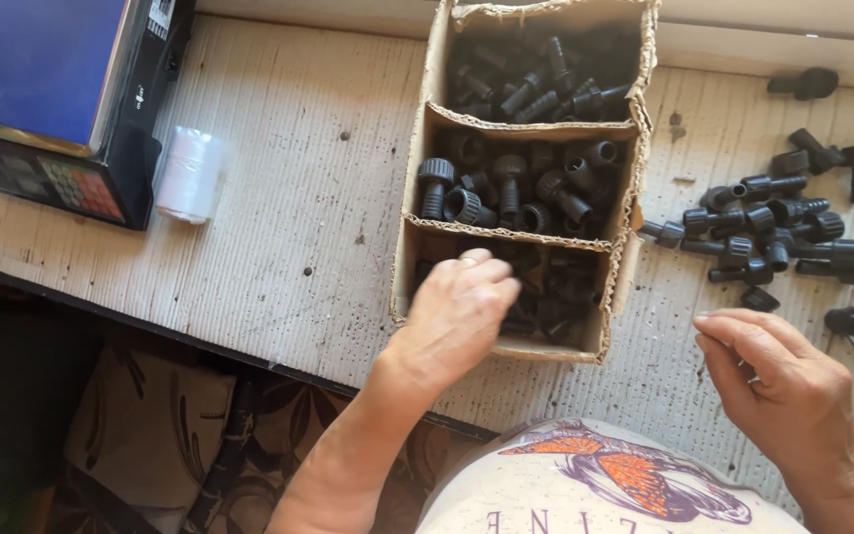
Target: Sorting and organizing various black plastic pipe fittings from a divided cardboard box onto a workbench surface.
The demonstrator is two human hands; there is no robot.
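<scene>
- One dark scale (61,109) with a blue top sits at 10 o'clock, cut off by the frame's left and top edges; one white roll (190,174) stands just beside it on the pale table (298,198).
- One left hand (457,311) reaches into the nearest compartment of the cardboard box (417,247), fingers curled down among black parts; whether it grips one cannot be told.
- The box has three compartments in a row toward 12 o'clock, each holding black plastic fittings (516,188) too crowded and dark to count; the far compartment is clipped by the top edge.
- One right hand (778,381) at 4 o'clock rests loosely curled, fingertips pinched together; anything held is too small to see.
- Roughly twenty loose fittings (773,232) lie at 2 o'clock, near the right edge.
- Bare table lies between roll and box.
</scene>
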